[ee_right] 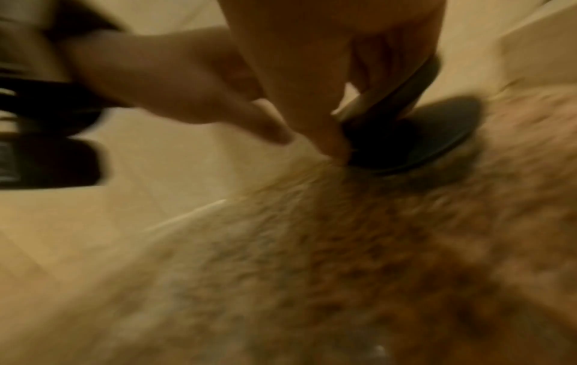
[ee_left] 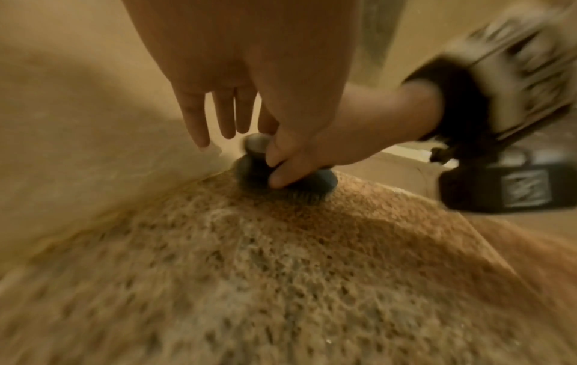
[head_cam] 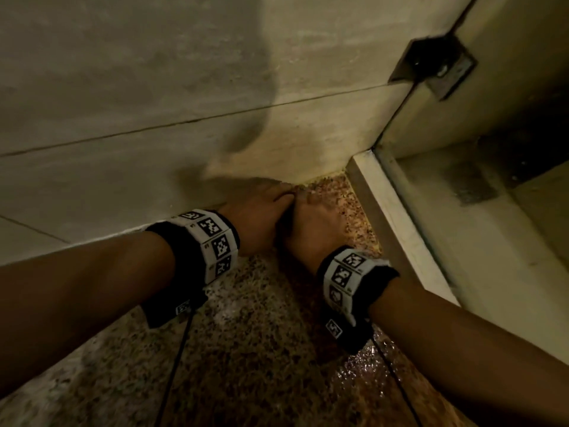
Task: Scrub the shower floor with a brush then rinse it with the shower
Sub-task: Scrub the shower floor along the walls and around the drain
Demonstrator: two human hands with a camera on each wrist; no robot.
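Right hand (ee_left: 312, 148) is gripping the brush (ee_left: 281, 180), scrubbing the floor (head_cam: 246, 349) corner; left hand (head_cam: 255, 220), fingers straight, is resting alongside. Rinsing's probably next.

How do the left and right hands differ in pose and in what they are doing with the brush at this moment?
The right hand curls its fingers round the brush and grips it; the left hand keeps its fingers straight, pointing down beside the handle. The right hand lies nearer the curb, the left hand nearer the wall. Both sit low in the corner of the shower floor and wear marker wristbands.
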